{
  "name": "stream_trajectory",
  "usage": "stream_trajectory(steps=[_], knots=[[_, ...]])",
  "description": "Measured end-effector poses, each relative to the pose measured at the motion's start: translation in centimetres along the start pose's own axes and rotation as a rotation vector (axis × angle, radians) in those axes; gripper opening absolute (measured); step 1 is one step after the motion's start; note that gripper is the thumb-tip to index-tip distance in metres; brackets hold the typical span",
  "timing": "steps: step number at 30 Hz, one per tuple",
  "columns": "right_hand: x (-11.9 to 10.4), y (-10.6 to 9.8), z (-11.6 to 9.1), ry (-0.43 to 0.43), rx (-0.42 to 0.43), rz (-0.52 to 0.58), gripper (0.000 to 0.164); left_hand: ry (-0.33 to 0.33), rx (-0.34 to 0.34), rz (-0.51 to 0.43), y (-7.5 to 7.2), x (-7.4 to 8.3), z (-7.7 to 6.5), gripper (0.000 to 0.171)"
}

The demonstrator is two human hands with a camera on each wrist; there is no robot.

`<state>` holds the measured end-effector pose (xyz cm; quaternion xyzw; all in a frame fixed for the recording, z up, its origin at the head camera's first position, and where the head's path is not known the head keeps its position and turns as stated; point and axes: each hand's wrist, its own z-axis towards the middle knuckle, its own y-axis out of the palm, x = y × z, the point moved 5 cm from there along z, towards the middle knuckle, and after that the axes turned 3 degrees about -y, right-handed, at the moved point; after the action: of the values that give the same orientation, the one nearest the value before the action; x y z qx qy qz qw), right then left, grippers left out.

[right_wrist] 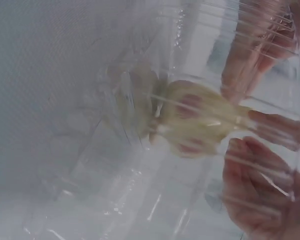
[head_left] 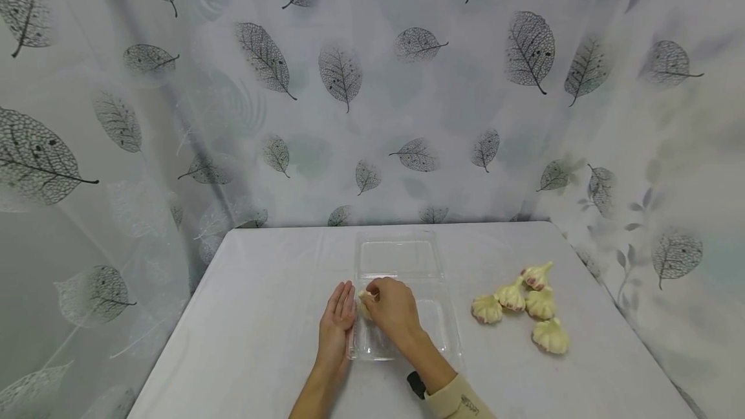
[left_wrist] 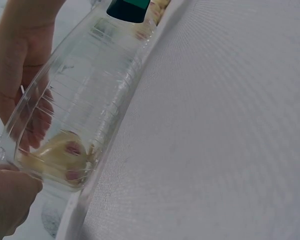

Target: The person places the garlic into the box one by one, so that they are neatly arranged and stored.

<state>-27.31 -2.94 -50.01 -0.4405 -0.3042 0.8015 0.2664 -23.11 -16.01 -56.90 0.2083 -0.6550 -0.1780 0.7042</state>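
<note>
A clear plastic clamshell box point(head_left: 439, 328) lies unfolded on the table, its lid point(head_left: 398, 257) flat behind the base. My right hand point(head_left: 394, 309) is over the left side of the base and pinches a garlic bulb point(head_left: 364, 308) by its neck. The right wrist view shows this bulb point(right_wrist: 197, 117) through the clear plastic, pale with purplish patches and its root end turned away from the fingers point(right_wrist: 275, 130). Along the outside of the box's left wall stands my left hand point(head_left: 336, 328), fingers straight and close together.
Several loose garlic bulbs point(head_left: 540, 304) lie in a group to the right of the box. A white cloth covers the table point(head_left: 262, 315). Behind it and at the sides hangs a leaf-patterned curtain point(head_left: 372, 115). A black wrist device point(head_left: 416, 385) shows by the right sleeve.
</note>
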Motion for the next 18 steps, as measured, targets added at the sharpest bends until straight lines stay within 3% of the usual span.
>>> stream_trajectory(steps=[9, 18], knots=[[0.5, -1.3, -0.3, 0.003, 0.024, 0.009, 0.015, 0.006, -0.007, 0.006, 0.1, -0.1, 0.0, 0.072], [0.7, -3.6, -0.7, -0.009, 0.1, 0.053, 0.014, -0.009, 0.0, -0.004, 0.0, -0.2, 0.0, 0.074]])
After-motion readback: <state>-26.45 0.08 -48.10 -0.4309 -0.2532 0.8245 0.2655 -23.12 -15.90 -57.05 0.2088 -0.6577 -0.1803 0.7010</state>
